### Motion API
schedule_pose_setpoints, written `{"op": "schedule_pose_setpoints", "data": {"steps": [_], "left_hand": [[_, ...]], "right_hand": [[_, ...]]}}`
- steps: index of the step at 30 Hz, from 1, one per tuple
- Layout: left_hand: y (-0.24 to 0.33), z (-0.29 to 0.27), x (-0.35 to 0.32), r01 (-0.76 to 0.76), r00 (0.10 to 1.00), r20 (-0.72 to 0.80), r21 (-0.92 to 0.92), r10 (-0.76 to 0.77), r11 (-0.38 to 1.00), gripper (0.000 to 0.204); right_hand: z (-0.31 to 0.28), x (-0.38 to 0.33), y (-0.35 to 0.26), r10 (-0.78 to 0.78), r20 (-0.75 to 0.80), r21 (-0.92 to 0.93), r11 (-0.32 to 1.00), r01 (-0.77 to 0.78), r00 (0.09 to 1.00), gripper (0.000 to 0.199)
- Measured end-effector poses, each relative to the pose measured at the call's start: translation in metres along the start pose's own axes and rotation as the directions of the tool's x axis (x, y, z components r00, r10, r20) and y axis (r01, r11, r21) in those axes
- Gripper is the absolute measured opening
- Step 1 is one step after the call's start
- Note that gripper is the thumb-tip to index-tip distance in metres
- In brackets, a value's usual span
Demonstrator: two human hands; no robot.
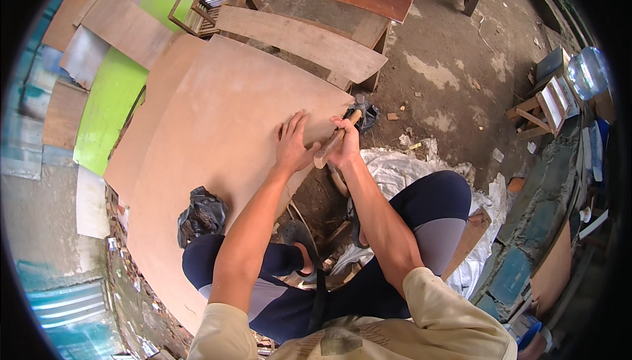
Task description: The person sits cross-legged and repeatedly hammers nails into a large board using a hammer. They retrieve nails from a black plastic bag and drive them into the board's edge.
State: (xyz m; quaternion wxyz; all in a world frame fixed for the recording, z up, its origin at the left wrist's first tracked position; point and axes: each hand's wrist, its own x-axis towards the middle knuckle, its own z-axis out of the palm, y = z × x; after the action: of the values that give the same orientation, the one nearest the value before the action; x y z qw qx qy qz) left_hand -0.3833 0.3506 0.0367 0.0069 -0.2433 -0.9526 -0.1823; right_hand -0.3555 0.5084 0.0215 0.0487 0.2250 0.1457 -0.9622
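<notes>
A large sheet of light brown plywood point(197, 116) lies in front of me and to my left. My left hand point(294, 144) rests on it near its right edge, fingers spread and palm down. At that same edge my right hand point(346, 144) is closed around a wooden-handled tool point(333, 147). Its blunt butt points back toward me, while the far end reaches a dark patch by the sheet's corner, so its head cannot be made out. A black plastic bag point(201, 215) with dark contents sits on the sheet near my left knee.
Beyond the sheet stands a bench with wooden slats point(303, 41). A white sack point(388, 166) lies on the dirt floor to the right. Farther right are a wooden stand point(550, 106), a clear water jug point(588, 72) and a low block wall point(520, 271). Green boards point(108, 110) lean left.
</notes>
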Motion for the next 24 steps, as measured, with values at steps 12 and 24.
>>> {"op": "schedule_pose_setpoints", "data": {"steps": [12,24], "left_hand": [[-0.006,-0.004,0.007,0.022,0.999,0.047,0.006,-0.022,1.0,0.085],[-0.008,-0.02,0.002,-0.101,0.992,0.085,0.034,0.097,0.994,0.094]], "right_hand": [[-0.008,0.009,0.003,0.07,0.144,-0.05,0.997,-0.064,0.987,0.027],[0.009,-0.006,0.005,0.017,0.028,-0.135,0.991,-0.013,0.999,0.038]]}}
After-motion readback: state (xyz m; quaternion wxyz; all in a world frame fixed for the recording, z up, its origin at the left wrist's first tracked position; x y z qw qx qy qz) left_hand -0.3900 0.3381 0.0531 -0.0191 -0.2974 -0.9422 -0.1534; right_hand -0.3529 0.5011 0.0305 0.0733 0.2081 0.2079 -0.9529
